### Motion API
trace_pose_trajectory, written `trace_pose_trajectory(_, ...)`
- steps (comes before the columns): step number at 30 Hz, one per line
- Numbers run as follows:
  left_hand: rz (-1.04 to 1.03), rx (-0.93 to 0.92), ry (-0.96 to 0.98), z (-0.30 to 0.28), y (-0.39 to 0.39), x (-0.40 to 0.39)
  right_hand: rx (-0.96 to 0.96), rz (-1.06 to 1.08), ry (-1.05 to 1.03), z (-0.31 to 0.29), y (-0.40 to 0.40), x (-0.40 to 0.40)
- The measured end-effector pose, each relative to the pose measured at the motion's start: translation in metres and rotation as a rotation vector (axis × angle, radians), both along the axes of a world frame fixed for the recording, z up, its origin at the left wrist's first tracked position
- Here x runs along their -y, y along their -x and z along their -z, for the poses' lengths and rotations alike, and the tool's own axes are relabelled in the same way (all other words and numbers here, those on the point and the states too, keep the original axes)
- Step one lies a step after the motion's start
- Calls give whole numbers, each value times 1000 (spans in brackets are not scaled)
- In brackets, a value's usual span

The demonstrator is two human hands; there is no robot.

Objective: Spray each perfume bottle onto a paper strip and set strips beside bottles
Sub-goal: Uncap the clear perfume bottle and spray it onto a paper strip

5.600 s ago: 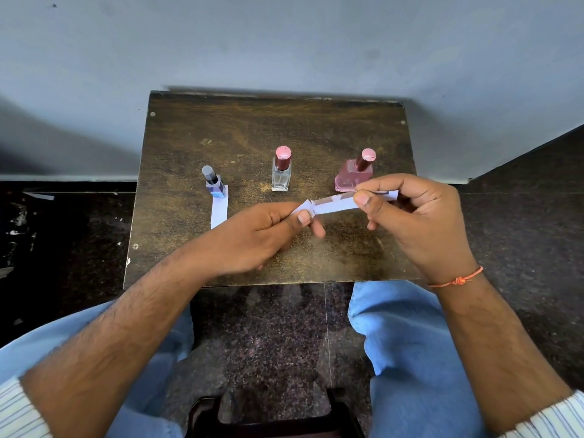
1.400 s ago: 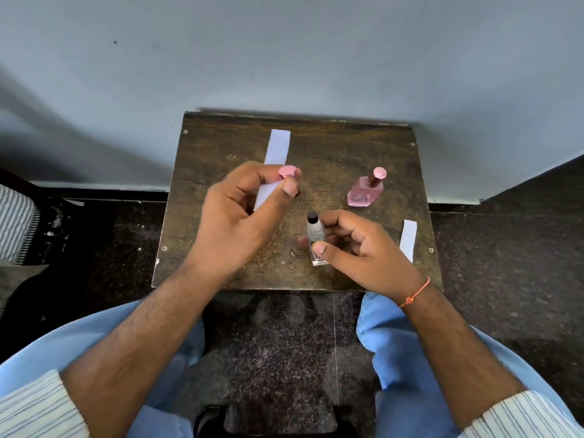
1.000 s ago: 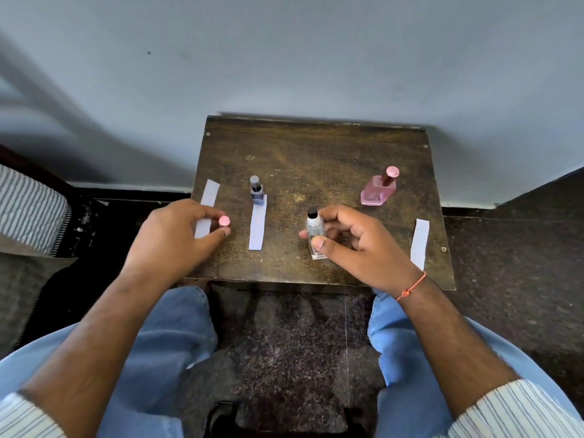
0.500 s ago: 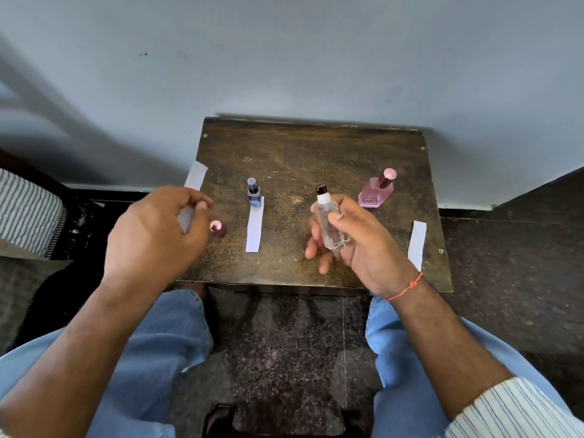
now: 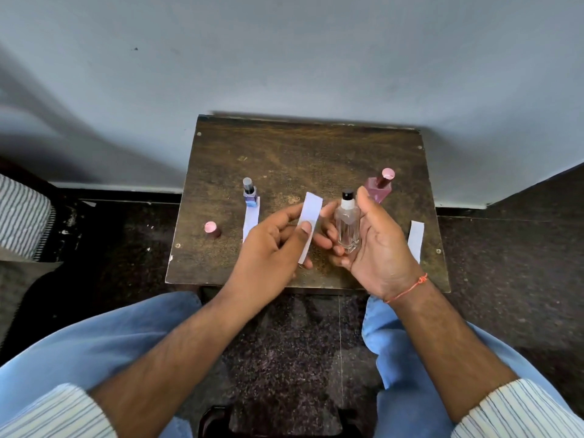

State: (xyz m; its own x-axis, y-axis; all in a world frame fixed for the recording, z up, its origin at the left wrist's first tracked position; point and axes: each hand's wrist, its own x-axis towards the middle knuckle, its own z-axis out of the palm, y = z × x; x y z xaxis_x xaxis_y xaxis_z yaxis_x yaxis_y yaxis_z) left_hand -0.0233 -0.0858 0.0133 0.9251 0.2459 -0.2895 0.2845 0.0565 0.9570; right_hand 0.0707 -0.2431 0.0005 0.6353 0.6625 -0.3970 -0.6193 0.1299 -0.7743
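Observation:
My right hand holds a clear glass perfume bottle upright above the small wooden table; its black nozzle is uncapped. My left hand pinches a white paper strip just left of the bottle. The bottle's pink cap stands on the table at the left. A small blue bottle stands behind, with a strip lying by it. A pink bottle with a pink cap stands at the right. Another strip lies near the table's right edge.
The table stands against a pale wall. Dark speckled floor surrounds it. My knees in blue jeans flank the table's front edge. Striped fabric shows at the far left.
My left hand set the pink cap on the table, then carried a paper strip rightward up to the bottle. My right hand lifted the clear bottle upright off the table.

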Motion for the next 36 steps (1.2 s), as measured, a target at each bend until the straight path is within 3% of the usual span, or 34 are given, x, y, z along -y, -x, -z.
trace_pose_trajectory(7, -105, -102, 8, 15, -7, -2, -8, 78, 132, 1, -5, 0)
trace_pose_trajectory(16, -153, -40, 61, 22, -17, -5, -24, 57, 214, -2, -6, -4)
trace_pose_trajectory(25, -146, -55, 11, 28, -15, -11, 212, 155, 370, 2, -1, -10)
trace_pose_trajectory(36, -12, -76, -33, 25, -14, -11, 292, 152, 459, 6, -1, -9)
